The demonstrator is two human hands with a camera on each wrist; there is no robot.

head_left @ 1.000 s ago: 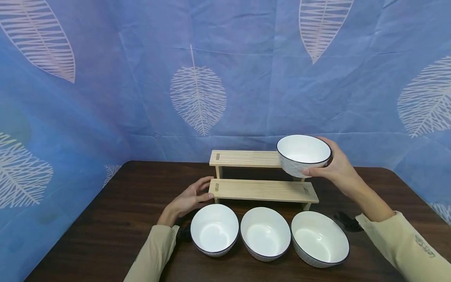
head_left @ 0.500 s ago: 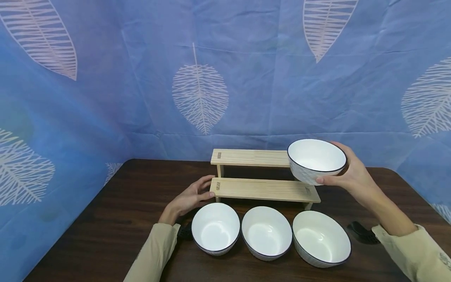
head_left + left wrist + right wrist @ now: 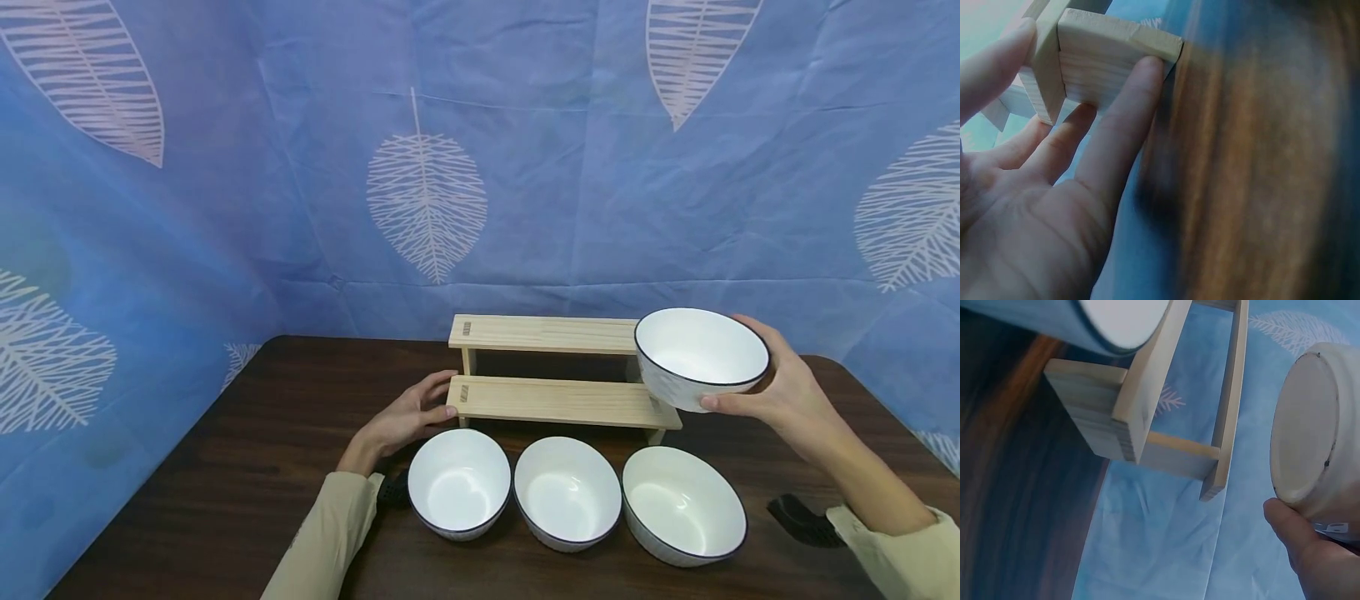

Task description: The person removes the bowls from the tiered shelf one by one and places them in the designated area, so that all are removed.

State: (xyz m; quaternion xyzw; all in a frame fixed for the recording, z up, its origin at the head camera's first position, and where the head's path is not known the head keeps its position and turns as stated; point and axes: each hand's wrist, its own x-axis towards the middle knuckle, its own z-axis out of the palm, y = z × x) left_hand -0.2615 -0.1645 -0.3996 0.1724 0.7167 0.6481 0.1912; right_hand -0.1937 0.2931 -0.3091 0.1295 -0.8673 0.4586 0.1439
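Observation:
My right hand (image 3: 795,408) holds a white bowl (image 3: 697,354) with a dark rim by its right side, thumb low on the wall, in the air at the right end of a two-tier wooden shelf rack (image 3: 555,400). In the right wrist view the held bowl's base (image 3: 1304,431) faces the camera. My left hand (image 3: 405,421) grips the left end of the rack's lower board; in the left wrist view its fingers (image 3: 1122,131) lie against the board end and leg. Three more white bowls stand in a row before the rack: left (image 3: 459,483), middle (image 3: 567,493), right (image 3: 684,506).
Everything stands on a dark wooden table (image 3: 247,467). A blue cloth (image 3: 525,208) with white leaf prints hangs behind and to the left. Dark straps (image 3: 802,521) show at both wrists. The rack's upper board (image 3: 540,333) sits farther back.
The right hand has carried its bowl rightward, slightly down and nearer, uncovering more of the upper board's right part. The left hand stays at the rack's left end; the three bowls have not moved.

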